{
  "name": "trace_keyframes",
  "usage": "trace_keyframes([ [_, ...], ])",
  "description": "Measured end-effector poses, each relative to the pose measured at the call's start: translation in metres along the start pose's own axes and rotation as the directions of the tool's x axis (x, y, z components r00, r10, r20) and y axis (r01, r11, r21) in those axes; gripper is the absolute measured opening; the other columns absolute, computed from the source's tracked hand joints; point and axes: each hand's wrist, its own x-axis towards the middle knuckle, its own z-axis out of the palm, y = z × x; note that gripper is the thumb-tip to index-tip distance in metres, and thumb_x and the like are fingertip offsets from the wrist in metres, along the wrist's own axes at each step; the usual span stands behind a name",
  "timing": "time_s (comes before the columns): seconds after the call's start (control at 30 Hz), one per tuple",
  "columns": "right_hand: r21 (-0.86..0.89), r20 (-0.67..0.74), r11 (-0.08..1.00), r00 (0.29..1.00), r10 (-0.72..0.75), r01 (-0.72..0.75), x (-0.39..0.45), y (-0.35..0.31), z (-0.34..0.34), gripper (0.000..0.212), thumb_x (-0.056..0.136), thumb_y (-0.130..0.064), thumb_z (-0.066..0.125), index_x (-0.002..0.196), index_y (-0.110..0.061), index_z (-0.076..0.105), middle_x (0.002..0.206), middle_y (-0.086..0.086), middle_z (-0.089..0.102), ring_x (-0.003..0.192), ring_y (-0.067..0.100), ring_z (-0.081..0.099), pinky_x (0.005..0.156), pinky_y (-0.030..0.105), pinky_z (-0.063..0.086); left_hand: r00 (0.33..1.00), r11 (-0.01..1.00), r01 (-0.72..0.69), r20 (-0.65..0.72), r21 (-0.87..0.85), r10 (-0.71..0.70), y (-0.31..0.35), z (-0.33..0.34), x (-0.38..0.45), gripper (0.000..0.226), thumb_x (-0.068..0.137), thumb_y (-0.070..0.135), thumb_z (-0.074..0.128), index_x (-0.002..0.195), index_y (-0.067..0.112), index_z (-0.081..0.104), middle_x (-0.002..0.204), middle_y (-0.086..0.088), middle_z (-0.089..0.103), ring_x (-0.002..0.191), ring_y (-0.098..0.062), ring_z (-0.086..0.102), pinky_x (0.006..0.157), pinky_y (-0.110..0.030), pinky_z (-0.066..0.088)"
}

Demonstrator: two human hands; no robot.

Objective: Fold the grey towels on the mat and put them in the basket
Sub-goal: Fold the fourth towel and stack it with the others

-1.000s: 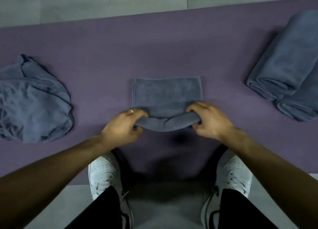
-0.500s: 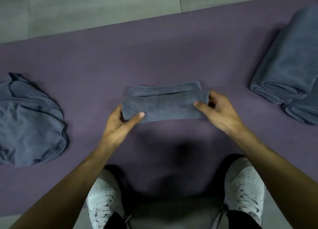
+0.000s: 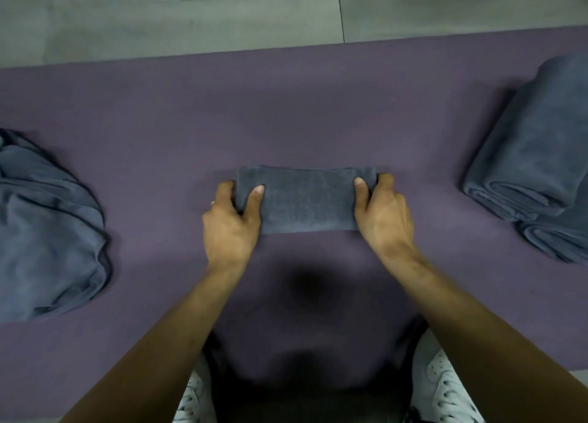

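A small grey towel [image 3: 307, 200], folded into a narrow rectangle, lies in the middle of the purple mat [image 3: 286, 111]. My left hand [image 3: 232, 222] grips its left end, thumb on top and fingers wrapped round the edge. My right hand [image 3: 383, 216] grips the right end the same way. A loose heap of unfolded grey towels [image 3: 47, 231] sits at the left edge of the mat. Folded grey towels [image 3: 534, 155] are stacked at the right edge. No basket is in view.
Grey floor tiles [image 3: 191, 15] run beyond the mat's far edge. My white shoes [image 3: 445, 387] stand at the mat's near edge, below my forearms. Bare mat lies between the middle towel and both piles.
The near half of the towel has been folded over the far half, leaving a narrower rectangle. Both hands moved away from me with it and now hold its ends.
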Motion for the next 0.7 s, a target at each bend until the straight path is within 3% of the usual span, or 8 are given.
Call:
trace_keyframes([
  [0.07,-0.039,-0.023,0.999,1.0,0.007,-0.008,-0.001,-0.003,0.002,0.041,0.1,-0.044,0.037,0.113,-0.006,0.043,0.102,0.02,0.063,0.09,0.043,0.061,0.066,0.039,0.04,0.967,0.951,-0.244,-0.021,0.192,0.252,0.007,0.0,-0.001,0.044,0.092,0.038,0.056,0.129,0.014,0.049,0.128,-0.013,0.05,0.11,-0.033,0.054,0.092,-0.046,0.047],
  [0.17,-0.046,-0.104,0.999,0.995,-0.011,0.006,-0.003,-0.004,0.006,0.039,0.098,-0.04,0.044,0.117,-0.005,0.046,0.111,0.018,0.056,0.095,0.042,0.058,0.071,0.042,0.043,0.759,0.653,-0.646,0.248,0.396,0.602,0.011,0.013,-0.004,0.051,0.096,0.036,0.044,0.142,0.015,0.043,0.153,-0.016,0.03,0.137,-0.038,0.031,0.115,-0.052,0.021],
  [0.3,-0.172,-0.22,0.93,0.908,-0.357,0.324,-0.004,-0.009,0.004,0.042,0.091,-0.022,0.051,0.129,-0.002,0.05,0.13,0.019,0.049,0.121,0.036,0.047,0.101,0.047,0.037,0.763,0.566,-0.646,0.422,0.512,0.489,0.006,0.032,0.001,0.056,0.099,0.042,0.028,0.149,0.018,0.032,0.155,-0.014,0.03,0.141,-0.037,0.029,0.118,-0.052,0.01],
  [0.37,-0.228,-0.06,0.797,0.809,-0.585,0.56,-0.006,-0.016,0.007,0.045,0.095,-0.024,0.043,0.134,-0.003,0.049,0.142,0.016,0.046,0.134,0.033,0.039,0.111,0.047,0.027,0.749,0.516,-0.662,0.45,0.543,0.487,0.003,0.034,0.002,0.056,0.099,0.042,0.026,0.149,0.017,0.03,0.155,-0.014,0.029,0.141,-0.037,0.028,0.117,-0.054,0.009],
  [0.43,-0.282,0.142,0.713,0.763,-0.631,0.642,-0.004,-0.015,0.013,0.052,0.098,-0.032,0.032,0.14,-0.004,0.045,0.148,0.013,0.043,0.139,0.028,0.036,0.117,0.045,0.02,0.722,0.492,-0.691,0.477,0.529,0.502,-0.001,0.032,0.004,0.056,0.1,0.042,0.025,0.15,0.018,0.029,0.155,-0.014,0.028,0.141,-0.037,0.028,0.117,-0.053,0.01],
  [0.57,-0.353,0.277,0.746,0.825,-0.493,0.564,0.004,-0.007,0.014,0.065,0.097,-0.046,0.026,0.142,-0.002,0.042,0.144,0.013,0.047,0.135,0.027,0.041,0.118,0.041,0.02,0.796,0.616,-0.604,0.424,0.506,0.431,-0.002,0.026,0.002,0.06,0.098,0.053,0.022,0.151,0.025,0.025,0.158,-0.011,0.022,0.144,-0.036,0.019,0.117,-0.054,0.009],
  [0.63,-0.357,0.276,0.756,0.835,-0.476,0.549,0.005,-0.016,0.009,0.069,0.093,-0.05,0.024,0.138,-0.003,0.045,0.139,0.012,0.051,0.129,0.027,0.045,0.116,0.039,0.019,0.91,0.824,-0.394,0.298,0.407,0.288,0.001,0.019,-0.003,0.064,0.095,0.056,0.028,0.151,0.026,0.023,0.159,-0.009,0.014,0.146,-0.034,0.013,0.117,-0.049,0.013],
  [0.7,-0.33,0.317,0.767,0.83,-0.459,0.55,0.011,-0.028,0.001,0.069,0.09,-0.052,0.028,0.14,-0.008,0.041,0.141,0.008,0.048,0.13,0.025,0.042,0.114,0.037,0.018,0.985,0.994,-0.041,0.169,0.098,0.024,0.001,0.011,-0.004,0.069,0.09,0.056,0.046,0.148,0.023,0.028,0.154,-0.011,0.022,0.139,-0.027,0.026,0.112,-0.036,0.026],
])
